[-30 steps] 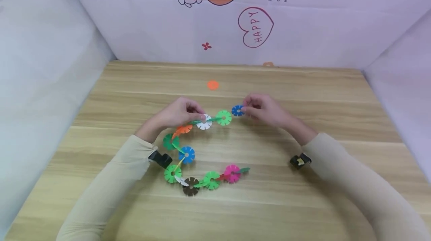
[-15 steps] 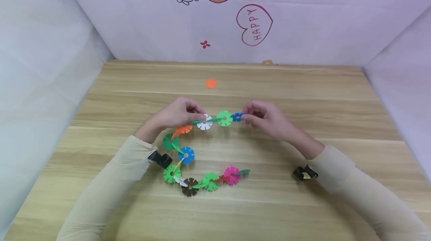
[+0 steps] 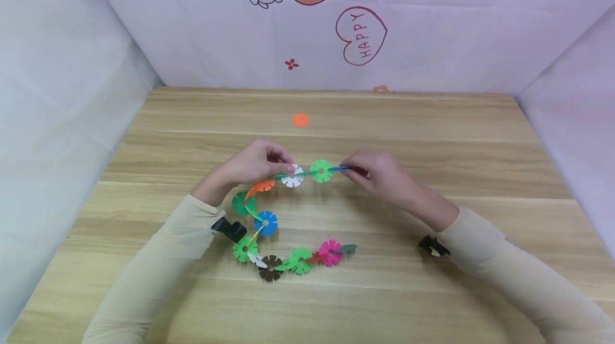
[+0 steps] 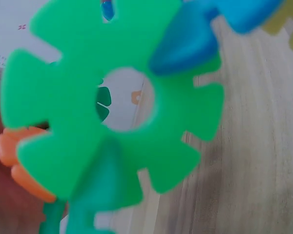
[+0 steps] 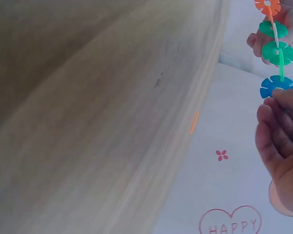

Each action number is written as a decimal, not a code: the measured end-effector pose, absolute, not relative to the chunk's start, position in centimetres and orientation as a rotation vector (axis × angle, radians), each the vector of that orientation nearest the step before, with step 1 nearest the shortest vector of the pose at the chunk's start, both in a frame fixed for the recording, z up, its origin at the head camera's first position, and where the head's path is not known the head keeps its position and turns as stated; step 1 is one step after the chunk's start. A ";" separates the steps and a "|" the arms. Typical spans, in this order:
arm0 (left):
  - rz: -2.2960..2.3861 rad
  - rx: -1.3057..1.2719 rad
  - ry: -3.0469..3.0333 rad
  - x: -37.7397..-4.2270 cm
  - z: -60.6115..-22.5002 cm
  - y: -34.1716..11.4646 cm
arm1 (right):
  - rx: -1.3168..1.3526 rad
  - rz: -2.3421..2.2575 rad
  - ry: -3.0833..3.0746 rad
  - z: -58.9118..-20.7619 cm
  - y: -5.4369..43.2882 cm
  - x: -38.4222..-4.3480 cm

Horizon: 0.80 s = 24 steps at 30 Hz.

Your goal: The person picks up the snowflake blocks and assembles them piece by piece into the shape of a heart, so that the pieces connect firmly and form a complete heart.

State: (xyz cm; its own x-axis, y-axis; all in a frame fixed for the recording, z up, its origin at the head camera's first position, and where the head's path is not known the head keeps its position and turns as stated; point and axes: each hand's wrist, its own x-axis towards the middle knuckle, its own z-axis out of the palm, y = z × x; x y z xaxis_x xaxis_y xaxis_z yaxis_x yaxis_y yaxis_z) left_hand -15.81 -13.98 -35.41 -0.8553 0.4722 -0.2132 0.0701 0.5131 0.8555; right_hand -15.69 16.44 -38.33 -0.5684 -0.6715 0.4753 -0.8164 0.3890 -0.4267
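A chain of slotted plastic snowflake discs bends in a C on the table, in several colours. My left hand pinches it beside a white disc near its far end. My right hand pinches a blue disc, seen edge-on in the head view. This disc meets the light green disc at the chain's end; how deep the slots engage is too small to tell. The right wrist view shows thumb and fingers on the blue disc. In the left wrist view a large green disc hides most of the hand.
A loose orange disc lies on the wooden table beyond the hands. The chain's near end has a pink disc and a dark green one. A printed white cloth rises behind the table.
My right hand has brought the blue disc across a small gap to the light green disc and turned it edge-on. My left hand has stayed nearly still on the chain.
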 end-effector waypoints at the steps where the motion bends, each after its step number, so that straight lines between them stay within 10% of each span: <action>1: 1.303 0.449 2.330 -15.8 -35.4 -14.0 | 1.355 0.903 -2.375 -38.4 16.5 -15.7; 24: 1.327 0.447 2.326 -15.3 -34.5 -13.9 | 1.487 0.846 -2.243 -37.9 15.8 -15.3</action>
